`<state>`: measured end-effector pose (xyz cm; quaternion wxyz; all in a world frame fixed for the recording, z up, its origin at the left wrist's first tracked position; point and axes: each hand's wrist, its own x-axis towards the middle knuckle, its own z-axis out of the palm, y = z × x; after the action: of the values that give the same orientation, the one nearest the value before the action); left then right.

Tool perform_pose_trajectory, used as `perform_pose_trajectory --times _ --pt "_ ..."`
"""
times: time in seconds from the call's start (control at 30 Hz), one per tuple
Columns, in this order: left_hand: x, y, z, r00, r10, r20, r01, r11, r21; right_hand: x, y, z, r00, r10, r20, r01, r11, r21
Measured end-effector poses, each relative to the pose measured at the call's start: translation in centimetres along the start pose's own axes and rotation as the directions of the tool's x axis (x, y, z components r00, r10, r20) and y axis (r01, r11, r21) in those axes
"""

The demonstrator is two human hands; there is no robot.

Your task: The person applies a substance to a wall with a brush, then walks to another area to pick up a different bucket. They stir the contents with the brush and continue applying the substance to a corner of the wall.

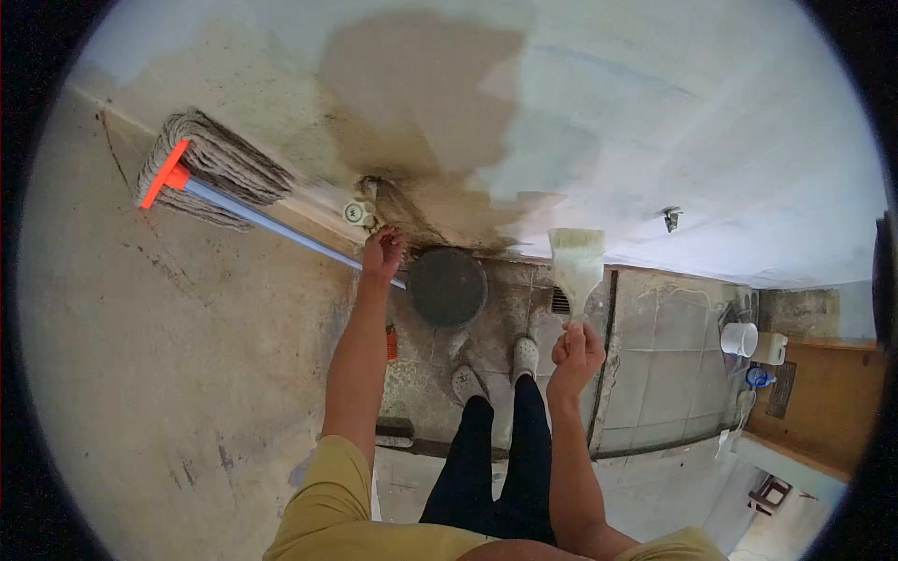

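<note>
My right hand (578, 353) is closed around the handle of a wide, flat paintbrush (577, 257). The brush points up, its pale bristles in front of the lower wall. My left hand (383, 252) reaches forward with curled fingers, just below a round whitish fitting (356, 213) low on the wall. Whether those fingers grip a part of it cannot be made out. Between my hands, a dark round tub or lid (447, 287) sits on the floor by the wall. A brownish patch (421, 84) marks the pale wall above.
A string mop (215, 164) with an orange head and blue handle leans at the left. A small metal tap (671, 219) juts from the wall at right. A white bucket (739, 338), a jug (773, 348) and a blue object (760, 377) stand far right. A floor drain (560, 300) lies below the brush.
</note>
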<state>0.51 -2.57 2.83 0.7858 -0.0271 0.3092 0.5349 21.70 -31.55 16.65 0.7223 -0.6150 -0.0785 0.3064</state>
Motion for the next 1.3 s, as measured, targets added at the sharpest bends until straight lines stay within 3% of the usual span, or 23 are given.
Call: perform_pose_trajectory --times 0.1,0.13,0.17,0.2,0.27,0.3,0.37,0.5,0.57,0.63,0.7,0.77,0.8,0.83,0.87,0.9,0.97,1.0,1.13,1.2,1.23,1.27,1.3 --pt "0.5 0.7 -0.7 0.995 -0.068 -0.076 0.074 0.994 0.08 0.7 -0.9 0.8 0.997 -0.07 -0.031 0.07 0.997 0.021" --pt "3.3 2.0 -4.4 0.959 -0.275 0.064 0.282 0.944 -0.173 1.0 -1.5 1.3 0.997 -0.07 -0.033 0.071 0.997 0.019" --pt "4.9 2.7 -6.2 0.871 -0.426 0.246 0.491 0.786 -0.376 1.3 -2.1 1.9 0.994 -0.101 -0.03 0.102 0.995 0.015" --pt "4.6 2.8 -5.7 0.87 -0.428 0.245 0.492 0.786 -0.375 1.6 -2.5 2.2 0.991 -0.131 -0.026 0.131 0.991 0.009" --pt "3.4 3.3 -3.4 0.967 -0.232 0.107 0.231 0.973 0.018 1.9 -2.6 2.5 0.986 -0.168 -0.003 0.168 0.986 -0.004" --pt "3.3 3.3 -2.3 0.966 -0.232 0.111 0.231 0.973 0.02 2.1 -2.8 2.6 0.978 -0.205 0.023 0.205 0.979 -0.017" --pt "3.2 2.8 -0.3 0.98 -0.053 -0.191 0.058 0.998 0.021 1.8 -2.9 3.0 0.973 -0.225 0.048 0.225 0.974 0.0" --pt "1.9 2.3 -0.6 0.953 -0.035 -0.301 0.047 0.998 0.033 0.5 -1.8 3.8 0.967 -0.223 0.121 0.223 0.975 0.008" --pt "-1.3 -0.3 -0.8 0.973 -0.05 -0.225 0.087 0.984 0.158 -0.3 0.3 4.1 0.962 -0.226 0.15 0.235 0.971 -0.045" --pt "-4.4 -2.7 -4.0 0.985 -0.173 -0.005 0.152 0.853 0.499 -0.4 2.7 5.0 0.957 -0.23 0.179 0.25 0.964 -0.096" --pt "-11.4 -5.7 -0.7 0.971 -0.206 0.121 0.128 0.875 0.468 -0.9 5.0 6.3 0.934 -0.121 0.335 0.179 0.973 -0.147" --pt "-15.3 -6.8 0.1 0.834 -0.284 0.473 0.106 0.924 0.367 -1.7 5.0 8.8 0.9 -0.111 0.422 0.207 0.96 -0.188" --pt "-16.1 -7.1 1.2 0.838 -0.281 0.468 0.102 0.923 0.371 -1.7 5.1 10.3 0.855 -0.106 0.508 0.248 0.943 -0.222" --pt "-16.7 -7.3 2.3 0.808 -0.188 0.558 -0.028 0.934 0.355 -1.6 5.6 11.6 0.854 -0.098 0.512 0.24 0.946 -0.219" --pt "-17.3 -6.9 3.1 0.761 -0.095 0.642 -0.158 0.932 0.325 -1.5 6.1 12.9 0.752 -0.247 0.611 0.421 0.893 -0.157" --pt "-17.4 -6.0 3.8 0.765 -0.085 0.638 -0.168 0.931 0.325 -1.3 6.4 14.1 0.613 -0.381 0.692 0.583 0.81 -0.07" --pt "-17.3 -4.2 5.3 0.855 0.147 0.497 -0.385 0.822 0.42 -1.0 6.7 16.4 0.556 -0.364 0.747 0.605 0.794 -0.064" --pt "-17.4 -3.8 6.1 0.896 0.248 0.367 -0.385 0.846 0.369 -1.2 7.1 17.2 0.506 -0.345 0.791 0.63 0.774 -0.066" --pt "-14.5 -0.6 4.5 0.833 0.435 0.342 -0.548 0.731 0.406 -2.8 11.4 19.7 0.603 -0.403 0.689 0.584 0.811 -0.037" --pt "-13.3 0.5 4.5 0.761 0.55 0.343 -0.593 0.805 0.027 -3.1 13.7 20.4 0.746 -0.405 0.528 0.614 0.725 -0.312" --pt "-12.5 1.2 4.2 0.761 0.556 0.335 -0.598 0.801 0.026 -3.4 14.2 20.6 0.744 -0.398 0.536 0.613 0.726 -0.312" --pt "-11.8 2.0 3.8 0.745 0.583 0.325 -0.599 0.799 -0.061 -3.8 14.7 20.7 0.779 0.118 0.615 -0.043 0.99 -0.136" --pt "-11.0 2.4 3.1 0.727 0.611 0.314 -0.596 0.788 -0.153 -3.8 14.8 20.9 0.446 0.499 0.742 -0.706 0.706 -0.051"
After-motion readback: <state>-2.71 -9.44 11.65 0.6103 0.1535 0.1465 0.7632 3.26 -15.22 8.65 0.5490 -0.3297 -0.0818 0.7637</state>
